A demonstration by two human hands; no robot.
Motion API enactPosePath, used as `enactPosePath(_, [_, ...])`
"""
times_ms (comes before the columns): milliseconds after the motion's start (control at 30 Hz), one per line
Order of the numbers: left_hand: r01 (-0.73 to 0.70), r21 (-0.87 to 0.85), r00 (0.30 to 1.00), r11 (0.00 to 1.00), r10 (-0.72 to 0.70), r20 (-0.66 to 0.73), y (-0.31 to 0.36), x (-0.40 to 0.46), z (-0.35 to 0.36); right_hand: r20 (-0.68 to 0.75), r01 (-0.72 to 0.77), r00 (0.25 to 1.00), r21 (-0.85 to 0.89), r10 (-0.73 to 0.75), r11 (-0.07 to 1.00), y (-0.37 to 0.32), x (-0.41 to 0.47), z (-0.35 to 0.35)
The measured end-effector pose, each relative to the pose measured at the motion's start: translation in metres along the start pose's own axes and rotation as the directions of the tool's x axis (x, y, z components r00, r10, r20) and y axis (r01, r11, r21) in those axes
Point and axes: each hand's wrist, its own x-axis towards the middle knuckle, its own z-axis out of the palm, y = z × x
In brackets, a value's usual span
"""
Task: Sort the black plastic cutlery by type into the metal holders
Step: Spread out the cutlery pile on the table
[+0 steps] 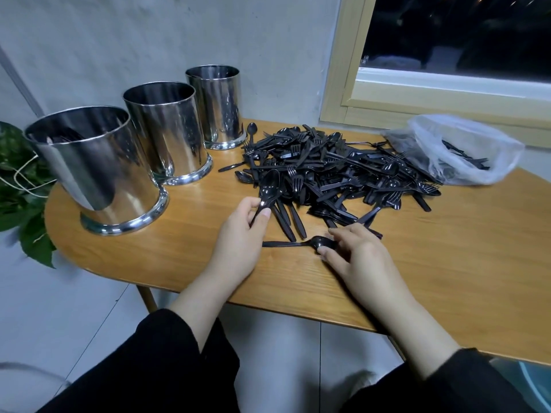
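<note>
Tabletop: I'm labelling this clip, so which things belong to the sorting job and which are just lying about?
Job: cutlery pile; three metal holders; spoon in left hand; spoon under right hand.
Lying about: plastic bag; plant; window.

1 head-worn wide-angle camera looks forward and down from the near edge of the counter [447, 278], close above it, toward the wall.
</note>
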Motion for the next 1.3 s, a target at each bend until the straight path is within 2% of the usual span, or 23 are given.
enactPosePath(200, [-0.043, 0.035, 0.999, 0.998, 0.043, 0.01, -0.009, -0.004, 0.001, 0.004, -0.067, 0.998, -0.108, 0.068, 0.992, -0.01, 0.001, 0.006])
enactPosePath(367, [-0.029, -0.03, 0.999, 0.999, 0.028, -0.03, -0.011, -0.005, -0.001, -0.006, -0.016, 1.0, -0.063, 0.015, 0.998, -0.009, -0.004, 0.003])
enactPosePath(467, [-0.043, -0.013, 0.998, 0.999, 0.043, -0.042, -0.009, -0.006, -0.001, -0.006, 0.015, 1.0, 0.004, -0.015, 1.0, -0.013, -0.006, 0.002])
enactPosePath(567, [-0.091, 0.094, 0.996, 0.991, 0.088, 0.033, -0.009, -0.007, 0.001, -0.029, 0.048, 0.999, 0.097, -0.045, 0.994, -0.015, -0.008, 0.001])
enactPosePath(633, [-0.141, 0.135, 0.988, 0.981, 0.13, 0.086, -0.012, -0.006, 0.004, -0.098, 0.1, 0.992, 0.162, -0.085, 0.982, -0.015, -0.009, 0.001])
enactPosePath(833, [-0.211, 0.158, 0.962, 0.965, 0.176, 0.21, -0.01, -0.007, 0.008, -0.266, 0.241, 0.944, 0.156, -0.194, 0.958, -0.017, 0.001, 0.006])
enactPosePath(900, [-0.177, 0.133, 0.964, 0.975, 0.145, 0.223, -0.008, -0.007, 0.006, -0.301, 0.23, 0.938, 0.178, -0.17, 0.957, -0.021, 0.006, 0.007])
enactPosePath(1033, [-0.15, 0.094, 0.962, 0.984, 0.123, 0.246, -0.007, -0.008, 0.003, -0.296, 0.102, 0.955, 0.289, -0.012, 0.952, -0.029, 0.012, 0.009])
enactPosePath(1133, [-0.151, 0.081, 0.946, 0.985, 0.121, 0.3, -0.007, -0.009, 0.004, -0.298, 0.067, 0.954, 0.321, 0.034, 0.945, -0.03, 0.014, 0.012])
enactPosePath(1300, [-0.178, 0.125, 0.951, 0.976, 0.137, 0.278, -0.008, -0.007, 0.004, -0.213, 0.035, 0.975, 0.449, 0.07, 0.893, -0.03, 0.015, 0.01])
